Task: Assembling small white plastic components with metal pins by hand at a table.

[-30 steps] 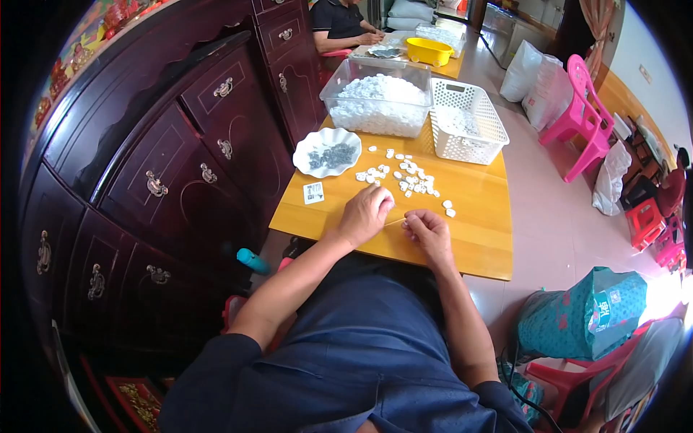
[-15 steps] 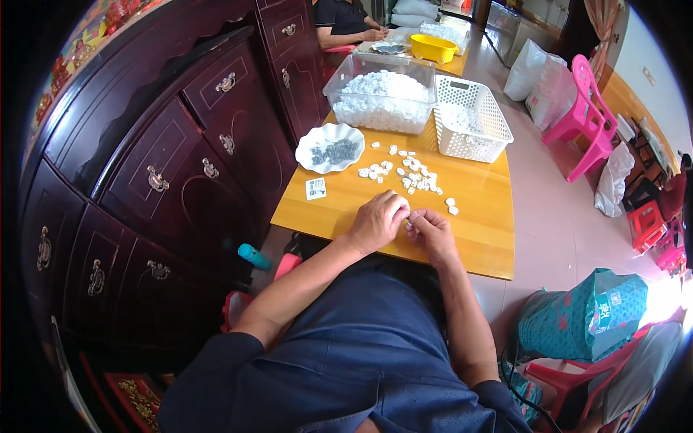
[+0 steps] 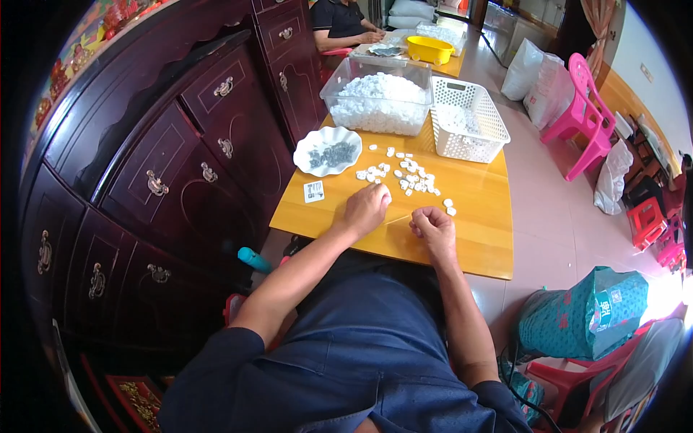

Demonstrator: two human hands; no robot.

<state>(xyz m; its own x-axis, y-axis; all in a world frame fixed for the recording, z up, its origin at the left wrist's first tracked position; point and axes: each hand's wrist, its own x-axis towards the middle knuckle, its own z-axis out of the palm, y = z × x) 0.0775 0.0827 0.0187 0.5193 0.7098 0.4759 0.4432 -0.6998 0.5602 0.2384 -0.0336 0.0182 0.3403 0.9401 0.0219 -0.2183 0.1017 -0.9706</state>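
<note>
Nr R hand [image 3: 436,230]: 2 wht pcs [image 3: 448,203]

Hidden under the curled left hand [image 3: 367,209] — most of its fingertips. Too small to tell, any contents of the right hand [image 3: 434,228]. Too fine to trace end to end — a pale strand [image 3: 397,219] between them. Blurred together, grey pieces [image 3: 334,154] in a scalloped dish [image 3: 304,146]. Cut off above, a seated co-worker [image 3: 338,23].

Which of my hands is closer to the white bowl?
Left. Your left hand is in front of the white bowl and slightly to its right, not touching it; your right hand is farther right and a little closer to you.
</note>
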